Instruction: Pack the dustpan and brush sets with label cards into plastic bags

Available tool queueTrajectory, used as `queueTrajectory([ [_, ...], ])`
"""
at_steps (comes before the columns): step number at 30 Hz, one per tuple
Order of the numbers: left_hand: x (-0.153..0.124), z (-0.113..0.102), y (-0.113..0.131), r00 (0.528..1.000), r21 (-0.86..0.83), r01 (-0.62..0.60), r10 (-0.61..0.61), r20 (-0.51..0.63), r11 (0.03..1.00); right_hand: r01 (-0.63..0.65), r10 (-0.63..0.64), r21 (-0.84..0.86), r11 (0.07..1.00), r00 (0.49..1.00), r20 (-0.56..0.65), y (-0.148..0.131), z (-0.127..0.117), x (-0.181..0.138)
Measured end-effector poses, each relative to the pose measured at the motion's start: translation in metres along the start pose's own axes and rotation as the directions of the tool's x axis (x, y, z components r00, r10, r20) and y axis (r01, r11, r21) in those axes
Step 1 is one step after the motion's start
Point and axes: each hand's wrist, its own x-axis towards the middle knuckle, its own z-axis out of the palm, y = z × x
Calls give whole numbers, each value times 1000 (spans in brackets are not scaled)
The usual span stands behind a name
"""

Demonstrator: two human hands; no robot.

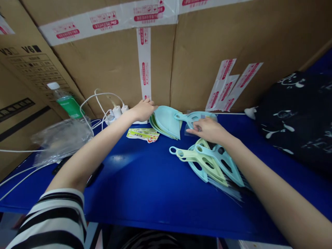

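Note:
A small stack of mini dustpans (167, 119), light blue on top with green beneath, lies at the back of the table. My left hand (144, 110) is at the stack's left edge, its fingers bent and closed at the rim. To the right, my right hand (209, 130) has curled fingers over a clear plastic bag (188, 131); what they pinch is hidden. Behind it lies a light blue piece with an oval hole (193, 119). Nearer me, several blue and pale green hand brushes (207, 162) lie piled with bristles pointing right, partly under my right forearm.
A yellow-green printed packet (143, 135) lies left of the dustpans. White chargers (117, 111) and cables stand behind my left forearm. Further left are a green-labelled bottle (68, 103) and crumpled clear plastic (62, 138). Cardboard boxes (116, 69) wall the back; a black patterned bag (293, 117) sits right.

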Motion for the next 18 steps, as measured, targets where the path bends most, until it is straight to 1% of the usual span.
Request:
queueTrajectory([
  [7,11,14,9,999,26,17,-16,-41,1000,-10,9,17,1000,998,63,-2,3,6],
  [13,9,14,8,999,50,27,-26,-33,998,-71,71,10,997,995,66,-4,1,3],
  [18,8,9,12,999,75,44,-43,-18,996,-63,61,12,998,993,101,-6,3,6],
])
